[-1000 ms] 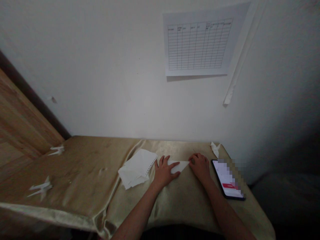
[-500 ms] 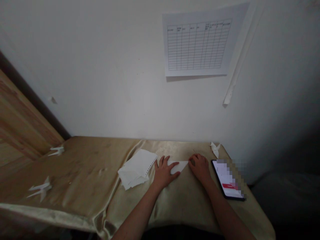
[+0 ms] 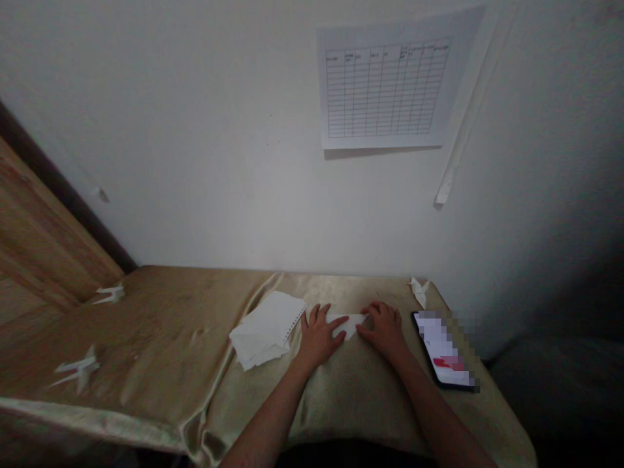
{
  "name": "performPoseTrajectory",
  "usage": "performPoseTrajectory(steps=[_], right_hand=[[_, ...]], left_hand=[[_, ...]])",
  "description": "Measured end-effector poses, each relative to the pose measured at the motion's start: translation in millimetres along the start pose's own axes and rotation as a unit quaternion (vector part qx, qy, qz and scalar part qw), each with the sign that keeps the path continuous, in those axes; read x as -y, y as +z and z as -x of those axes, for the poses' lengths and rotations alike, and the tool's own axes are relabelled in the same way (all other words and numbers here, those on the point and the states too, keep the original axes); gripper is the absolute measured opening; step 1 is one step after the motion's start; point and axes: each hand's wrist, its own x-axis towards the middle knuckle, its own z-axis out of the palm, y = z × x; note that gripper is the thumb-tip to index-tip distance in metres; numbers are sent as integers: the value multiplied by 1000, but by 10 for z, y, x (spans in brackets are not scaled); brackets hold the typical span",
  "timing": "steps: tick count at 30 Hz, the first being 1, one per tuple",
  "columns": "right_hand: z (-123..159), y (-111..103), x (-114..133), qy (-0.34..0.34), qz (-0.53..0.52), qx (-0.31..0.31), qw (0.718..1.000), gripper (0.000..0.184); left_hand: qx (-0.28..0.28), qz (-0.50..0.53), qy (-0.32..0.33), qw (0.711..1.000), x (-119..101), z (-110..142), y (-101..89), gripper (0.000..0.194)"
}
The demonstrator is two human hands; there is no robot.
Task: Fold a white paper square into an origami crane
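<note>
A small folded white paper point(image 3: 350, 322) lies on the gold cloth of the table point(image 3: 341, 396). My left hand point(image 3: 319, 338) rests flat on its left part, fingers spread. My right hand point(image 3: 385, 328) presses on its right end with bent fingers, covering the tip. Both forearms reach in from the bottom edge.
A stack of white loose-leaf sheets point(image 3: 266, 328) lies left of my left hand. A lit phone point(image 3: 446, 357) lies at the right. Small folded paper figures sit at the back right point(image 3: 419, 290) and on the left point(image 3: 78, 372), point(image 3: 110, 294). A grid chart point(image 3: 385, 88) hangs on the wall.
My right hand has slid left along the paper toward my left hand, covering its right tip. The left hand has stayed in place.
</note>
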Motion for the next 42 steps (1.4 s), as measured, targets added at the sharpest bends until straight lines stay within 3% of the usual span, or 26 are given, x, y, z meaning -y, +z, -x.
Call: performPoseTrajectory(steps=[15, 22, 26, 36, 42], right_hand=[[89, 15, 154, -45, -14, 43, 998, 55], [78, 13, 84, -76, -39, 60, 994, 51], [41, -19, 25, -94, -57, 72, 991, 40], [20, -30, -1, -96, -73, 75, 990, 36], [8, -42, 9, -90, -69, 80, 990, 36]], left_hand=[[-24, 28, 1, 999, -12, -1, 1, 47], [-17, 55, 4, 998, 32, 1, -35, 48], [-7, 81, 25, 996, 140, -11, -50, 50], [6, 143, 85, 986, 415, -47, -100, 20], [23, 165, 94, 981, 466, -53, -114, 17]])
